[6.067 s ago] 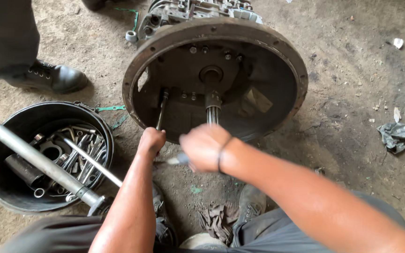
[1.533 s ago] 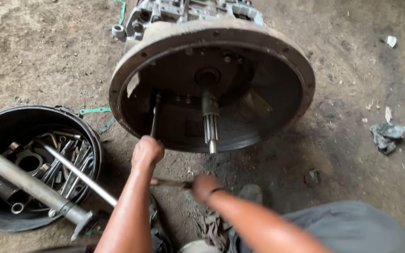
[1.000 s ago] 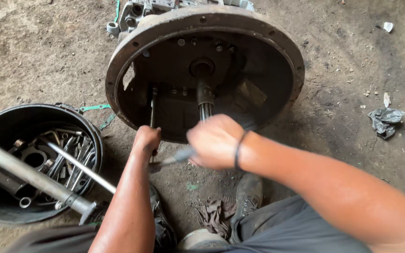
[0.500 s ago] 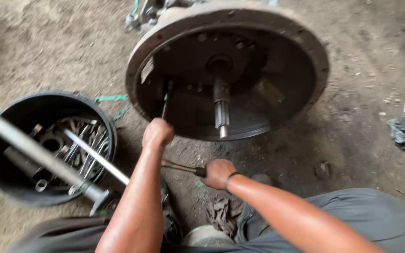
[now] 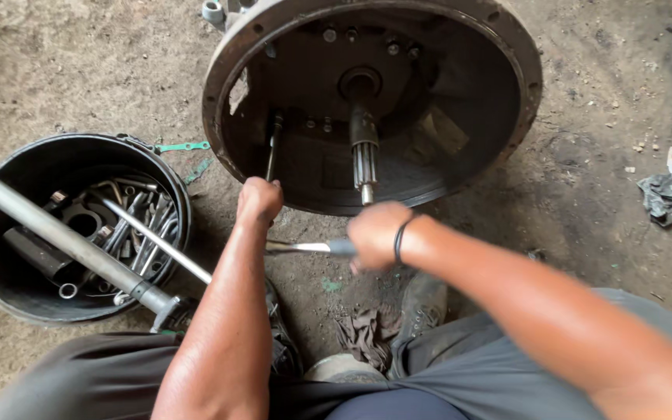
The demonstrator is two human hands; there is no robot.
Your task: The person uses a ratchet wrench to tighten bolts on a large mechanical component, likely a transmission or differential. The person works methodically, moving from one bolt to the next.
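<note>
Rag: one dark rag [image 5: 363, 336] lies between the shoes.
Right hand: right hand [image 5: 375, 236] is fisted around a metal tool [image 5: 305, 247].
Left hand: left hand [image 5: 259, 199] is clenched on a rod [image 5: 271, 152].
Bucket: one black bucket [image 5: 9, 167] holds wrenches; a long bar [image 5: 64, 237] lies across it.
Housing: one round bell housing [image 5: 523, 93] with a splined shaft [image 5: 364, 159] lies beyond.

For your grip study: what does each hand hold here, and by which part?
The right hand grips a metal tool by its handle end. The left hand is closed around the lower end of a rod inside the round housing.
</note>
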